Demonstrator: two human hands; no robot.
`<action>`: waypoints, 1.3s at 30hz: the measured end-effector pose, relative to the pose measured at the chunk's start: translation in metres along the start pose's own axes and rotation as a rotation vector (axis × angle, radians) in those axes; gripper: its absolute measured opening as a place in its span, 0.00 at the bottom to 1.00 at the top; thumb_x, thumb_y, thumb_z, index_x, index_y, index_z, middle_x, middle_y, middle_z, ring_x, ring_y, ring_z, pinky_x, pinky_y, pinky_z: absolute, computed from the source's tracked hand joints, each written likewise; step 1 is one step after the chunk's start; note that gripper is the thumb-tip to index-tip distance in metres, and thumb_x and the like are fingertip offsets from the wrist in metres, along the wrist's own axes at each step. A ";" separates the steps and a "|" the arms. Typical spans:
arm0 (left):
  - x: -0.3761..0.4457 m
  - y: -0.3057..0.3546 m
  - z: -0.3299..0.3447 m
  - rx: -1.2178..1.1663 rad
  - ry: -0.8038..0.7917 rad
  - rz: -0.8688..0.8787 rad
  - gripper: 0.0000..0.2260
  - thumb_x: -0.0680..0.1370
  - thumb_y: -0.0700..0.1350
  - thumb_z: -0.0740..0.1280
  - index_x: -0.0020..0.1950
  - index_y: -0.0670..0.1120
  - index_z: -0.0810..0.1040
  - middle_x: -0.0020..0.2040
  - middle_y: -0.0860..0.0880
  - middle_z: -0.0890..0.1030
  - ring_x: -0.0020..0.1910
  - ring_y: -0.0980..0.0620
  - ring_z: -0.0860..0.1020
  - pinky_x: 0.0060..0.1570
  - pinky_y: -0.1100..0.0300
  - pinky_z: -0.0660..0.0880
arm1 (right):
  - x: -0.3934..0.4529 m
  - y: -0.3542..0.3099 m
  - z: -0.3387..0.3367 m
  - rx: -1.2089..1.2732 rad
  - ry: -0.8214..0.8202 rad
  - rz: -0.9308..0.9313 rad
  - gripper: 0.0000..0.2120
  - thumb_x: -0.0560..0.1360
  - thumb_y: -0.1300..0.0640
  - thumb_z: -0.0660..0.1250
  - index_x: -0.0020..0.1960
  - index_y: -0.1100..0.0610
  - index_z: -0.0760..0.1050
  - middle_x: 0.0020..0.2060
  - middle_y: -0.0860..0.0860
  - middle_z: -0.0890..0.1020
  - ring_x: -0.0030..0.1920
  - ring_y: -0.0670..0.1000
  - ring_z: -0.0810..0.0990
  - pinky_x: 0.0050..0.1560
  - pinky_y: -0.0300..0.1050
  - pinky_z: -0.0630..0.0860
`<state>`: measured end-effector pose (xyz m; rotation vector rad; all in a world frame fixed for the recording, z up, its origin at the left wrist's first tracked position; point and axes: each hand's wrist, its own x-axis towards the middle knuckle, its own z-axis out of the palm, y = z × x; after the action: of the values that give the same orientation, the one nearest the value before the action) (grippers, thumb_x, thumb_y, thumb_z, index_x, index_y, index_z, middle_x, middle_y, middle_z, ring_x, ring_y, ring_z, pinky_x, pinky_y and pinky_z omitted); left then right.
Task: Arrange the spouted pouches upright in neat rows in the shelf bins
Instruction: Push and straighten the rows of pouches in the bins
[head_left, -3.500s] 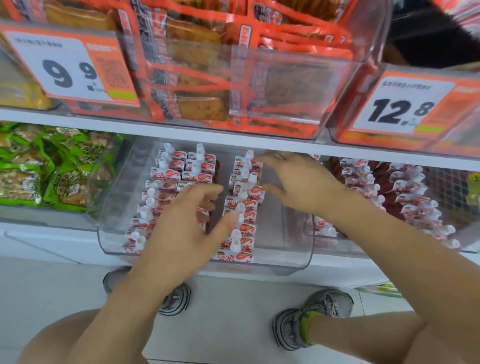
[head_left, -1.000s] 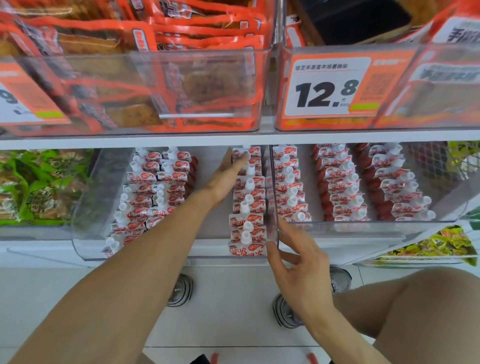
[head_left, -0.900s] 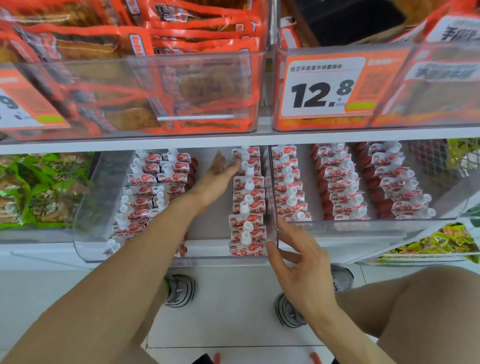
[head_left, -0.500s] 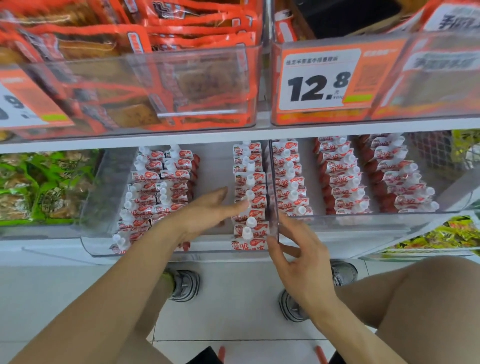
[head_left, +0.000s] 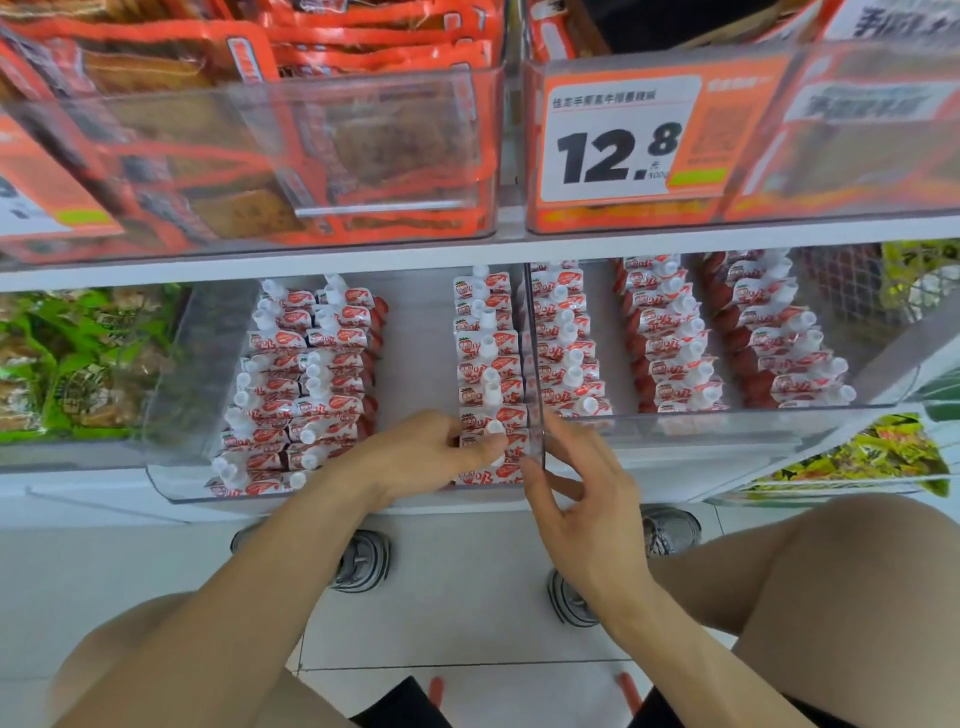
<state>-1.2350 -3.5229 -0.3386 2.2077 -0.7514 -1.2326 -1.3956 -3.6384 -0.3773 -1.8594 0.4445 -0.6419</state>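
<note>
Under both hands (head_left: 426, 457), pouch row (head_left: 488, 364) front-to-back, spouts (head_left: 487, 345) up.

On the upper shelf, a clear bin (head_left: 384, 156) held orange snack packets (head_left: 363, 47) stacked flat. Beside it to the right, an orange price tag (head_left: 618, 140) read 12.8. At the far left of the lower shelf lay green snack bags (head_left: 78, 358), and low on the right sat yellow-green packets (head_left: 852, 457). Below, two grey sneakers (head_left: 363, 561) stood on a white tiled floor (head_left: 467, 597), one partly hidden.
</note>
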 end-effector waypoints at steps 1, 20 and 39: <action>0.002 -0.001 0.000 0.025 0.000 -0.008 0.34 0.67 0.76 0.61 0.57 0.51 0.81 0.54 0.52 0.84 0.56 0.51 0.81 0.61 0.49 0.75 | 0.000 0.000 0.001 -0.007 0.006 0.001 0.22 0.76 0.66 0.69 0.69 0.55 0.74 0.56 0.46 0.79 0.57 0.44 0.80 0.52 0.35 0.80; -0.118 -0.072 -0.071 0.472 0.541 0.081 0.28 0.65 0.54 0.77 0.64 0.50 0.78 0.62 0.54 0.77 0.53 0.55 0.77 0.56 0.66 0.67 | 0.051 -0.086 0.013 -0.339 -0.257 -0.434 0.12 0.72 0.58 0.73 0.55 0.56 0.79 0.49 0.50 0.77 0.48 0.47 0.76 0.51 0.39 0.74; -0.081 -0.089 -0.072 0.160 0.417 0.128 0.20 0.68 0.47 0.79 0.57 0.51 0.79 0.46 0.57 0.83 0.49 0.58 0.81 0.51 0.70 0.73 | 0.164 -0.050 0.163 -0.753 -1.142 -0.528 0.28 0.62 0.53 0.79 0.60 0.54 0.77 0.66 0.53 0.66 0.62 0.55 0.73 0.58 0.50 0.74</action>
<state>-1.1876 -3.3930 -0.3150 2.3912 -0.8219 -0.6360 -1.1657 -3.5963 -0.3408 -2.7082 -0.6704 0.4053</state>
